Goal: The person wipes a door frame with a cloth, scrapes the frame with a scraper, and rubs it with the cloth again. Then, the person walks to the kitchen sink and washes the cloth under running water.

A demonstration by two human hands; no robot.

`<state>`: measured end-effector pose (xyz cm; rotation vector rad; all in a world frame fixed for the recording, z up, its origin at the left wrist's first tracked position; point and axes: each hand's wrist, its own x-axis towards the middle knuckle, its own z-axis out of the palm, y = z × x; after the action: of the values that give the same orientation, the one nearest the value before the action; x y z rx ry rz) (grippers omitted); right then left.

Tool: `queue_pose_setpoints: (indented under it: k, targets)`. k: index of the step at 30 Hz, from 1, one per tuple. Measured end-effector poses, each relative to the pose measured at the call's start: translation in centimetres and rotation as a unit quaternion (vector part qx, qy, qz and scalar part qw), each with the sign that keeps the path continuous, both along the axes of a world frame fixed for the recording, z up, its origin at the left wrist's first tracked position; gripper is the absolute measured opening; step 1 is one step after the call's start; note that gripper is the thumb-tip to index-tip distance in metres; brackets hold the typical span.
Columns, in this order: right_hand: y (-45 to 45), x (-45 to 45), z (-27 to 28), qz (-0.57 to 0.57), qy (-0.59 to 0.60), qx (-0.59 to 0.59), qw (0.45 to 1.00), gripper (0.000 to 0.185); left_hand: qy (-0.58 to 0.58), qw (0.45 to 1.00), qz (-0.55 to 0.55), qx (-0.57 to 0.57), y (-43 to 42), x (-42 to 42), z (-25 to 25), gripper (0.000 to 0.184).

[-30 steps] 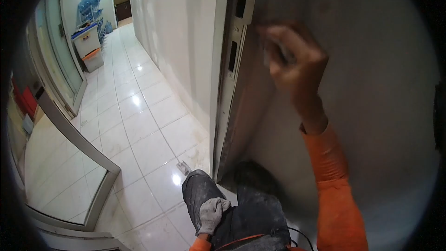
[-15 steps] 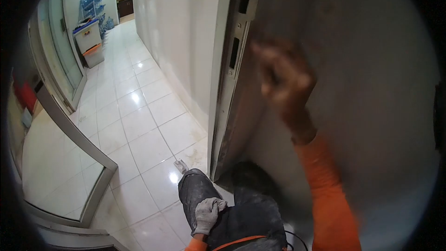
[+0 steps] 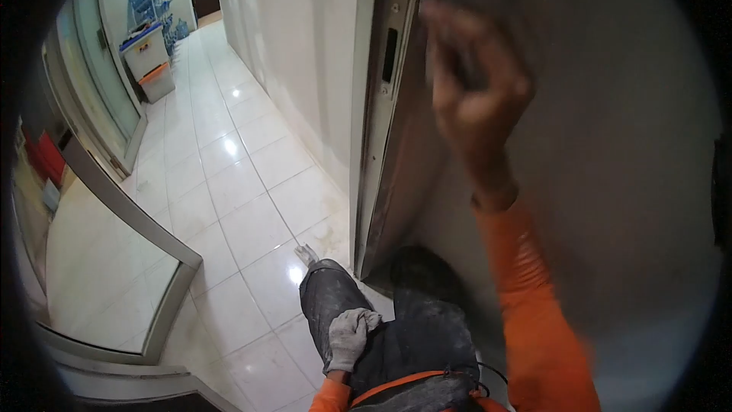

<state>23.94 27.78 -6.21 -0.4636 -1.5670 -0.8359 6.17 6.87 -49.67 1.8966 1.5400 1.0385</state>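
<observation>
My right hand is bare, raised beside a metal door frame. Its fingers curl toward the thumb in a pinch, slightly blurred, and whatever they may hold does not show. The fingertips are close to the metal strike plate with its dark slots; whether they touch it I cannot tell. Low down, my left hand wears a grey work glove and rests closed against my dark trousers. A bunched piece of pale grey fabric sticks out from its fingers.
Beyond the frame, a white tiled corridor runs along a pale wall. Stacked storage boxes and blue water bottles stand far left. A metal-framed glass door is at left; a dark grey surface fills the right.
My right hand has risen a little along the door frame, its fingers still curled. The view has shifted slightly downward. My left hand stays closed against my trousers.
</observation>
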Motion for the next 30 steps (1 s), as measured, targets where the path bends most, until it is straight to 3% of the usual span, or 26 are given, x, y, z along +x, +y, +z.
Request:
queue_pose_setpoints:
  k: [5,8,10,14,20,25,30]
  targets:
    - [-3.8,-0.2,-15.5,0.003,-0.006,-0.189,0.982,0.034,-0.015,1.000,-0.010,0.002,0.0,-0.3,0.6,0.017]
    - [-3.9,0.4,-15.1,0.007,-0.047,-0.188,0.981,0.036,-0.002,1.000,-0.015,0.001,-0.2,-0.3,0.9,0.017]
    - [-3.0,0.2,-11.8,-0.044,-0.033,-0.133,0.990,0.037,0.009,1.000,-0.019,0.003,0.2,-0.4,0.9,0.017]
    - [-1.8,-0.1,-6.3,-0.009,-0.026,-0.080,0.996,0.041,0.018,1.000,-0.013,-0.006,-0.4,-0.1,1.6,0.017]
    - [-3.4,0.2,-10.9,-0.021,-0.098,-0.137,0.986,0.040,-0.001,1.000,-0.009,-0.006,0.0,0.1,0.9,0.017]
    - [-2.8,-0.7,-4.7,-0.013,-0.045,-0.110,0.993,0.039,0.022,0.999,-0.021,-0.019,-0.6,-0.4,0.7,0.019]
    - [-3.8,0.1,-9.8,-0.034,-0.081,-0.139,0.986,0.043,0.017,1.000,-0.001,-0.005,-0.4,0.1,0.2,0.019]
